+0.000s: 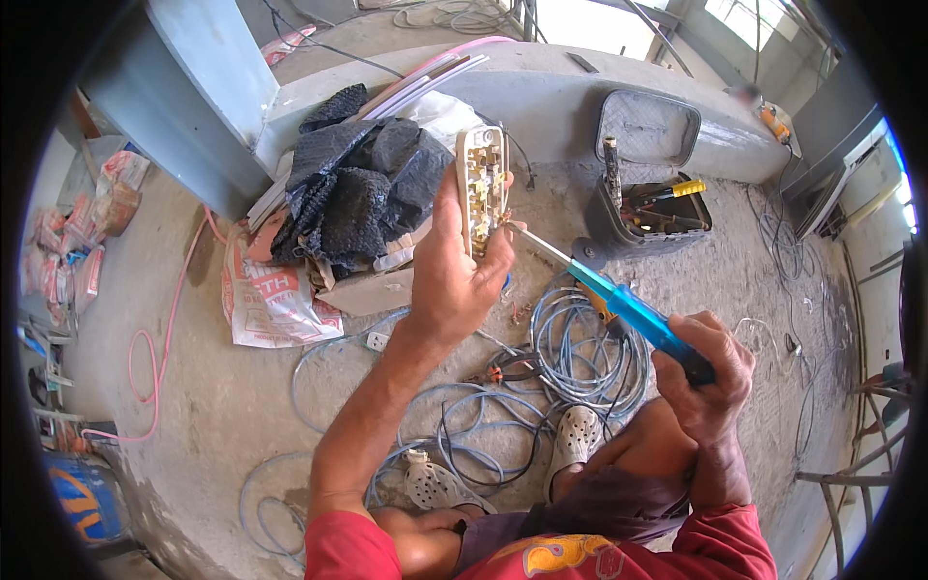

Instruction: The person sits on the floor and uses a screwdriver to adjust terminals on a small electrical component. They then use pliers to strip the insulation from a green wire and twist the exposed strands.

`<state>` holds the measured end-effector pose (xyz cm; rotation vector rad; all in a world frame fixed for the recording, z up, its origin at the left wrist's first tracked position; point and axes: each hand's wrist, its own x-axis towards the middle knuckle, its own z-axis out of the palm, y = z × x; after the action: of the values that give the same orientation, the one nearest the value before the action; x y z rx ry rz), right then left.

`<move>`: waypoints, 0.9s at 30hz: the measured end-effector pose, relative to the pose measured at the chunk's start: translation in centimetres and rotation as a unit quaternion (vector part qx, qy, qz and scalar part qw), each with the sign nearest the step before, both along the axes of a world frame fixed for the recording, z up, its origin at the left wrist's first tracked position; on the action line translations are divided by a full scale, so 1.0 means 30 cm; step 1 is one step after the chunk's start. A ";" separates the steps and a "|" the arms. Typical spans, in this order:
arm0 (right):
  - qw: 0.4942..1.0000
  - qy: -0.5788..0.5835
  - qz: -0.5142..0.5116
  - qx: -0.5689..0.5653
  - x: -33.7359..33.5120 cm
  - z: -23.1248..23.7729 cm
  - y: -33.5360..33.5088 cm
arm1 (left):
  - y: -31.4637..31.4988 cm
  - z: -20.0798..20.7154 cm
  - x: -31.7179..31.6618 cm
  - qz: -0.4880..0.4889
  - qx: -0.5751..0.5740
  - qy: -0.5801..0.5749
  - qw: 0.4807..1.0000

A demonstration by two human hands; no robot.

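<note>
Left hand (450, 275) has this opened power strip (466, 174) pinched upright, I'm guessing so the brass contacts (477, 187) sit exposed to the screwdriver (621, 303) clutched in the right hand (713, 372).

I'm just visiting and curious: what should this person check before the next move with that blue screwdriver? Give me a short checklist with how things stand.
1. White housing held: ok, the left hand grips it upright.
2. Screwdriver held: ok, the right hand is wrapped around the dark end of its handle.
3. Metal contacts exposed: ok, the housing's open side shows them.
4. Tip seated in a screw: cannot tell, too small to see.
5. Left thumb well away from the tip: not ok, it looks very close.
6. Floor by the shoes free of cable: not ok, loops lie around them.
</note>
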<state>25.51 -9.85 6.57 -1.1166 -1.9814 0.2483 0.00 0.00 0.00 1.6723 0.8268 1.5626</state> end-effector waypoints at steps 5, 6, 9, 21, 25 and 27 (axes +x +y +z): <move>0.999 0.007 -0.030 -0.013 -0.005 -0.008 -0.005 | 0.015 -0.014 0.006 0.032 0.039 0.059 0.997; 0.997 0.022 -0.057 -0.046 -0.012 -0.009 -0.012 | 0.008 -0.019 0.013 0.017 0.007 0.037 0.999; 0.963 0.137 -0.122 -0.196 -0.025 0.012 -0.024 | -0.004 -0.043 0.030 0.000 -0.040 0.013 0.999; 0.966 0.210 0.019 -0.152 -0.048 0.035 0.085 | 0.015 -0.078 -0.003 -0.001 -0.072 0.003 0.997; 0.976 0.139 -0.095 -0.137 -0.067 0.041 0.120 | 0.010 -0.071 0.002 -0.002 -0.082 -0.044 0.996; 0.964 0.155 -0.128 -0.172 -0.091 0.050 0.131 | 0.008 -0.062 -0.012 0.005 -0.078 -0.061 0.995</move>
<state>22.80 -5.92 8.07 -1.4416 -1.5321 0.6073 -0.35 0.23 -1.85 1.4494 0.8712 1.5492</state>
